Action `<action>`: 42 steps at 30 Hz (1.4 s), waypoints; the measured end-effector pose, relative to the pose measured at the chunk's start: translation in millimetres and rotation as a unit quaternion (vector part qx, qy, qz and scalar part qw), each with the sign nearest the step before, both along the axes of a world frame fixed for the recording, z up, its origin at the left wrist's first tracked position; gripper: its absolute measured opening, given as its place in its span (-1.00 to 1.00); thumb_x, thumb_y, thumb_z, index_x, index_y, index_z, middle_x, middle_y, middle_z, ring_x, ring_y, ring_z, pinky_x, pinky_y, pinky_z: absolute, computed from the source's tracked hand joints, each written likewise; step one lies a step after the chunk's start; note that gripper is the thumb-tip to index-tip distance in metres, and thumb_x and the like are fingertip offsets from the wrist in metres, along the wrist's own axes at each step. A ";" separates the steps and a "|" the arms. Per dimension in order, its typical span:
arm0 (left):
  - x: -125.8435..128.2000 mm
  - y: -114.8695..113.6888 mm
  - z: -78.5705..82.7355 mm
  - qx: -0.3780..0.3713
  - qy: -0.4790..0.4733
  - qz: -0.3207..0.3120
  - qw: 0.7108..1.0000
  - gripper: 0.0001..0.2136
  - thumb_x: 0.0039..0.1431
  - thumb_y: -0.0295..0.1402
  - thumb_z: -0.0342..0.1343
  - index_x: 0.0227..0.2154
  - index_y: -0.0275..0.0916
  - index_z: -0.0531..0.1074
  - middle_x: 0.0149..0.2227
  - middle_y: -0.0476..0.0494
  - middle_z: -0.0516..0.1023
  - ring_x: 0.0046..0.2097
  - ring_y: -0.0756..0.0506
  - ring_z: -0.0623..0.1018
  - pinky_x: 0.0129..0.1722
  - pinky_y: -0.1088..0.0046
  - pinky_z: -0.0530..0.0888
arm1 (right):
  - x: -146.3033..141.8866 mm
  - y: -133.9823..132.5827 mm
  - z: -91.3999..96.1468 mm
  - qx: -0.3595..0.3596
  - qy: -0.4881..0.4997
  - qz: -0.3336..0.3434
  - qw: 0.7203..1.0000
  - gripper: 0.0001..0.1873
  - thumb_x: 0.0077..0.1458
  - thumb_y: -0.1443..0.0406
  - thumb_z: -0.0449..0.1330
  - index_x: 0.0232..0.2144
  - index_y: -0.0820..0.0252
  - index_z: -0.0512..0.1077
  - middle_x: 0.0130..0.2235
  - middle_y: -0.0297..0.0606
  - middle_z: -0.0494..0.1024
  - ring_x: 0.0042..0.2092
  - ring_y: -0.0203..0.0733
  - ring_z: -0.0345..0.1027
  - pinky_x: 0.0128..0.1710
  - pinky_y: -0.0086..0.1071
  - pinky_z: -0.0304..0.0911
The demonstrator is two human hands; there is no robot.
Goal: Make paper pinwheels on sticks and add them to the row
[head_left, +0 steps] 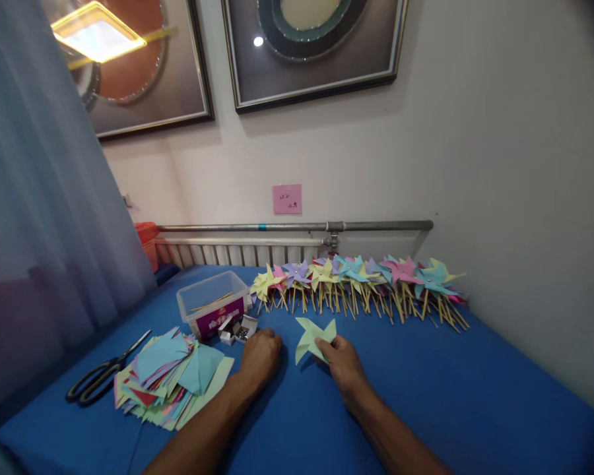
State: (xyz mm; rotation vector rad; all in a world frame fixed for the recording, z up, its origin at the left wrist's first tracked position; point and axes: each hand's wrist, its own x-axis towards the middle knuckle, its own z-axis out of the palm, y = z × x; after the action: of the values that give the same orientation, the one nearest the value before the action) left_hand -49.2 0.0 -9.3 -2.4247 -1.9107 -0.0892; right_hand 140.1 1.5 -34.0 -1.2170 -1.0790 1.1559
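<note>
A pale green paper pinwheel (307, 342) with folded blades is pinched between the thumb and fingers of my right hand (344, 365), just above the blue cloth. No stick shows on it. My left hand (262, 356) is curled closed on the cloth, beside a small open white box (246, 328) that holds small metal pieces. What the left fingers hold, if anything, is hidden under the hand. Behind the small box stands a clear plastic tub (212, 297) with a purple label and thin wooden sticks in it.
A pile of coloured paper pieces (173, 376) lies at the left, with black-handled scissors (106, 373) beside it. Several pinwheels on sticks (356, 274) line the back edge. Behind them run a metal pipe (297, 227) and a wall. A blue curtain (44, 198) hangs left.
</note>
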 end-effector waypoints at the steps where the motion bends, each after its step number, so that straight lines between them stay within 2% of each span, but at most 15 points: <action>1: 0.6 0.7 2.7 -0.006 0.001 -0.003 1.000 -0.66 0.33 -0.44 -0.16 -0.19 -0.30 0.56 -0.14 -0.33 0.56 -0.11 -0.21 0.56 -0.15 0.30 0.44 | -0.3 -0.9 1.4 -0.001 0.011 0.003 1.000 -0.64 -0.09 0.13 0.28 -0.26 0.22 0.59 -0.28 -0.14 0.70 -0.26 0.00 0.57 -0.31 -0.28 0.44; 7: 4.8 13.3 19.7 -0.046 -0.014 0.001 0.999 -0.75 0.21 -0.42 -0.01 -0.22 -0.28 0.59 -0.15 -0.33 0.61 -0.13 -0.22 0.59 -0.16 0.31 0.44 | -0.7 -4.2 6.4 -0.009 0.029 -0.002 1.000 -0.67 -0.13 0.15 0.31 -0.30 0.24 0.59 -0.30 -0.15 0.70 -0.30 -0.01 0.56 -0.34 -0.30 0.41; 12: 0.9 14.9 13.5 -0.045 -0.111 0.043 0.992 -0.77 0.17 -0.42 0.01 -0.25 -0.25 0.58 -0.18 -0.26 0.65 -0.10 -0.21 0.59 -0.16 0.34 0.41 | -0.6 -3.5 5.9 -0.013 0.033 -0.007 0.999 -0.68 -0.14 0.14 0.32 -0.32 0.20 0.59 -0.30 -0.17 0.70 -0.29 0.00 0.57 -0.36 -0.31 0.40; 14: -4.9 12.9 9.9 -0.058 -0.157 0.027 0.986 -0.77 0.16 -0.43 0.01 -0.26 -0.23 0.58 -0.19 -0.19 0.65 -0.13 -0.16 0.59 -0.18 0.39 0.39 | -1.1 -4.1 6.5 -0.013 0.031 -0.009 0.999 -0.67 -0.15 0.14 0.33 -0.32 0.20 0.59 -0.29 -0.16 0.71 -0.27 0.02 0.57 -0.37 -0.32 0.40; 17: -13.4 10.5 9.3 -0.101 -0.185 -0.037 0.977 -0.77 0.10 -0.46 0.02 -0.30 -0.21 0.59 -0.26 -0.10 0.65 -0.20 -0.10 0.58 -0.20 0.45 0.38 | -1.8 -6.2 8.9 -0.016 0.025 -0.014 0.999 -0.64 -0.15 0.14 0.33 -0.29 0.22 0.59 -0.31 -0.17 0.71 -0.25 0.04 0.57 -0.36 -0.32 0.39; 20: -15.7 7.9 12.1 -0.094 -0.162 -0.083 0.979 -0.78 0.07 -0.47 0.02 -0.35 -0.20 0.59 -0.28 -0.12 0.65 -0.22 -0.10 0.57 -0.21 0.45 0.39 | -2.4 -8.3 11.1 -0.021 0.031 -0.004 0.999 -0.63 -0.15 0.13 0.33 -0.29 0.22 0.59 -0.37 -0.19 0.70 -0.23 0.07 0.57 -0.36 -0.30 0.39; 24: -12.4 4.5 14.0 -0.068 -0.136 -0.114 0.982 -0.78 0.07 -0.45 0.04 -0.34 -0.19 0.60 -0.22 -0.17 0.65 -0.18 -0.15 0.57 -0.19 0.40 0.40 | -2.9 -9.2 11.9 -0.031 0.034 -0.005 0.999 -0.66 -0.17 0.11 0.34 -0.35 0.20 0.56 -0.40 -0.21 0.68 -0.26 0.03 0.56 -0.33 -0.30 0.40; 28: -14.6 7.4 11.8 -0.094 -0.169 -0.127 0.973 -0.77 0.07 -0.47 0.03 -0.32 -0.17 0.60 -0.22 -0.12 0.66 -0.18 -0.12 0.58 -0.19 0.44 0.40 | -3.1 -8.3 11.5 -0.036 0.030 -0.010 0.999 -0.69 -0.18 0.12 0.35 -0.39 0.20 0.55 -0.42 -0.23 0.67 -0.29 -0.01 0.55 -0.30 -0.29 0.40; 33: -21.1 14.3 6.6 -0.113 -0.215 -0.090 0.966 -0.77 0.09 -0.48 0.03 -0.30 -0.21 0.59 -0.27 -0.10 0.66 -0.23 -0.09 0.57 -0.22 0.46 0.40 | -2.7 -7.2 10.7 -0.034 0.034 -0.004 0.999 -0.67 -0.18 0.13 0.35 -0.36 0.21 0.55 -0.42 -0.22 0.67 -0.27 0.00 0.55 -0.30 -0.29 0.40; 37: -22.4 12.3 9.3 -0.145 -0.254 -0.105 0.950 -0.78 0.08 -0.49 0.04 -0.29 -0.24 0.58 -0.29 -0.06 0.64 -0.27 -0.05 0.55 -0.27 0.51 0.40 | -1.8 -6.7 9.9 -0.031 0.030 -0.007 0.999 -0.67 -0.18 0.13 0.36 -0.36 0.21 0.57 -0.42 -0.22 0.67 -0.29 0.00 0.55 -0.30 -0.28 0.40; 39: -21.4 9.0 12.9 -0.135 -0.245 -0.130 0.951 -0.79 0.08 -0.49 0.06 -0.30 -0.24 0.59 -0.28 -0.07 0.64 -0.26 -0.05 0.55 -0.25 0.51 0.40 | -1.3 -6.1 8.7 -0.027 0.027 -0.006 0.999 -0.66 -0.17 0.12 0.35 -0.34 0.21 0.57 -0.42 -0.22 0.67 -0.29 0.00 0.55 -0.30 -0.28 0.40; 42: -18.7 4.0 17.1 -0.074 -0.179 -0.161 0.968 -0.81 0.09 -0.48 0.08 -0.33 -0.21 0.60 -0.24 -0.12 0.63 -0.19 -0.10 0.55 -0.16 0.44 0.40 | -0.8 -4.5 5.7 -0.026 0.024 -0.003 0.999 -0.66 -0.16 0.11 0.34 -0.34 0.21 0.57 -0.41 -0.22 0.67 -0.28 -0.01 0.55 -0.30 -0.29 0.40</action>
State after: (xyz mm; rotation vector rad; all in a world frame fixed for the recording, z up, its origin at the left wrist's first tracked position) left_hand -68.0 4.0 7.8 -2.9740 -1.6656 -0.4407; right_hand 139.2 -3.1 -28.3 -1.2259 -1.0139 1.2097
